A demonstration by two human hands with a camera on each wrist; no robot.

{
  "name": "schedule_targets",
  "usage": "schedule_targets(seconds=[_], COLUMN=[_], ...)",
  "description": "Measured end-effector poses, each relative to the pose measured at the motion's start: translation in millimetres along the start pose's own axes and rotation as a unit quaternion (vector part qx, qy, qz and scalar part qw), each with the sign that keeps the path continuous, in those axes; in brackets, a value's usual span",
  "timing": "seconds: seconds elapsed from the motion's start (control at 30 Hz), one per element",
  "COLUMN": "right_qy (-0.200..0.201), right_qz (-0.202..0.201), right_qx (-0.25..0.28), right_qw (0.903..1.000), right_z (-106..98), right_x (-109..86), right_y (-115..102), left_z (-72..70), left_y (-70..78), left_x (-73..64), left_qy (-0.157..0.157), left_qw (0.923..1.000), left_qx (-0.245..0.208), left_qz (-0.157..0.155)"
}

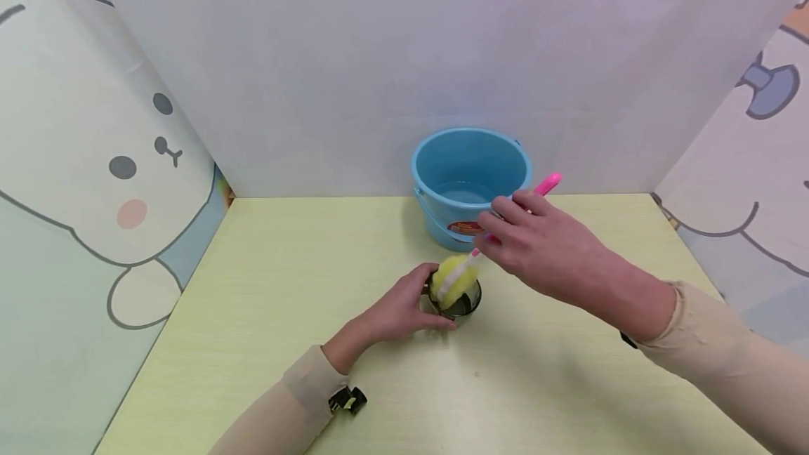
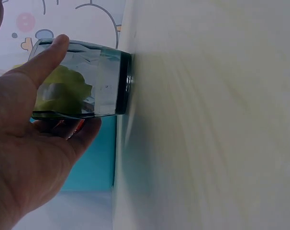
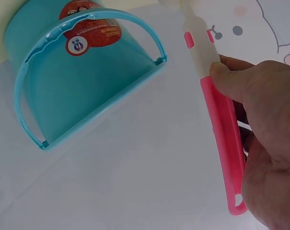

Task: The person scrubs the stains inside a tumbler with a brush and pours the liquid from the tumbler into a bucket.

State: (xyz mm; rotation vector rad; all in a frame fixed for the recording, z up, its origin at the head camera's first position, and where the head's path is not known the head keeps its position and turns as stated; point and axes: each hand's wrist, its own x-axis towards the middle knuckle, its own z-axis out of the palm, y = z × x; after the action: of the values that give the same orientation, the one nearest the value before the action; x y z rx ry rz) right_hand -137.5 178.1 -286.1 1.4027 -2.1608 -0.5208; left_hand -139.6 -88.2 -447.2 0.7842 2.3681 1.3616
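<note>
Hands, 2: left (image 1: 402, 307) grips 1 glass (image 2: 106, 81), right (image 1: 551, 248) grips 1 brush (image 1: 454, 281); 1 bucket (image 1: 470, 153) behind.

Showing a red label (image 3: 99, 34) with a round emblem (image 3: 77, 46) on the bucket (image 3: 87, 86); blurring too much to read any lettering.

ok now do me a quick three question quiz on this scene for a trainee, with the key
1. True or false: the blue bucket stands upright on the table.

2. Who grips the pink handle?
A) the left hand alone
B) the right hand alone
C) both hands together

3. Fill in the colour: the left hand holds a see-through cup, with a ____ brush head at least partly inside it.

Key: 1. True; 2. B; 3. yellow.
</note>
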Motion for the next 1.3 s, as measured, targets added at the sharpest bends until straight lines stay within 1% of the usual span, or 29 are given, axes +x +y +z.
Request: schedule_targets(seconds=[0.27, 0.7, 1.03, 1.3], right_qy=[-0.014, -0.045, -0.062, -0.064], right_qz=[0.001, -0.001, 0.007, 0.007], right_qx=[-0.011, -0.021, 0.013, 0.033], right_qw=[0.9998, 0.9988, 0.9980, 0.9974], right_z=[-5, -18, -25, -28], right_x=[-0.5, -2.9, -7.1, -9.8], right_y=[3, 7, 9, 9], left_z=[-0.9, -1.2, -1.2, -0.5], left_y=[-0.1, 0.7, 1.8, 0.7], left_x=[-0.1, -0.4, 0.0, 0.0], left_qy=[-0.002, -0.004, -0.005, -0.003], left_qw=[1.0000, 0.9998, 0.9995, 0.9995], left_qx=[0.005, 0.019, 0.022, 0.024], left_qz=[0.004, -0.005, -0.020, -0.017])
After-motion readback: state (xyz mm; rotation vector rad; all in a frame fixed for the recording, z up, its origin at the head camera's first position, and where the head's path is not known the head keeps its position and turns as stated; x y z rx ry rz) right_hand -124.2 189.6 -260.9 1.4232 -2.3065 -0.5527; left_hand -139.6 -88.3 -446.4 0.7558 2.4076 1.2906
